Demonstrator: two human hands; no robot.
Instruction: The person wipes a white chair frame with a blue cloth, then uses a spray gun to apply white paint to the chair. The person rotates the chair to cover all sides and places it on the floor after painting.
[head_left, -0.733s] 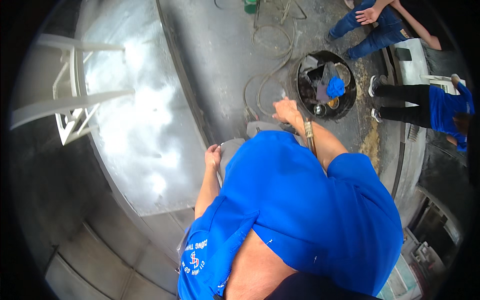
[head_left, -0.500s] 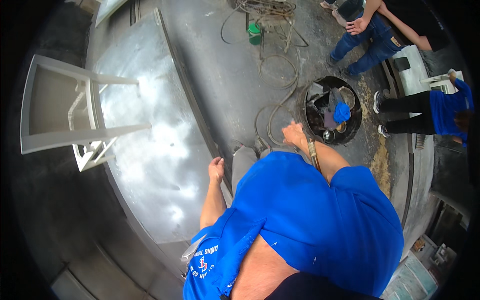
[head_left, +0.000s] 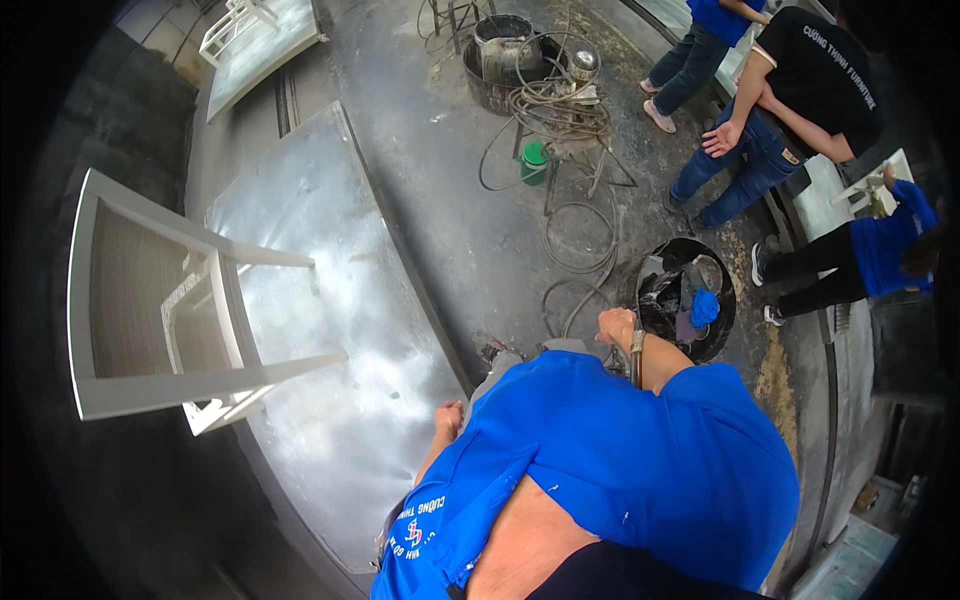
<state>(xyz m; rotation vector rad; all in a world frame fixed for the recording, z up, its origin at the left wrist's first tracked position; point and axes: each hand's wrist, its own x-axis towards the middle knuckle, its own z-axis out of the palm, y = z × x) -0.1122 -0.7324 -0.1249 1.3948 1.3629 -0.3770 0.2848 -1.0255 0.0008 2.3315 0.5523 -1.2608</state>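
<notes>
My left hand (head_left: 449, 418) is closed in a loose fist beside the edge of a shiny metal-topped table (head_left: 360, 450), and nothing shows in it. My right hand (head_left: 615, 326) has its fingers curled; whatever they may hold is hidden. A narrow brownish band or tube (head_left: 637, 355) lies along that wrist; which of the two I cannot tell. Close by my right hand stands a dark round tub (head_left: 728, 335) with stained vessels and a crumpled blue cloth (head_left: 705, 308) inside. On the table's left side is a white chair frame (head_left: 85, 300), touched by neither hand.
Coiled hoses (head_left: 580, 240) trail over the grey floor. Beyond are a green pot (head_left: 533, 162) and a dark drum (head_left: 490, 90). At right stand a person in black (head_left: 815, 90) and a person in blue (head_left: 890, 240); another is farther off. A second metal-topped table (head_left: 260, 50) stands far left.
The view has tilted upward, so the far drum and another person show. The chair, tub and hoses sit lower and farther right. My left fingers look more tightly curled.
</notes>
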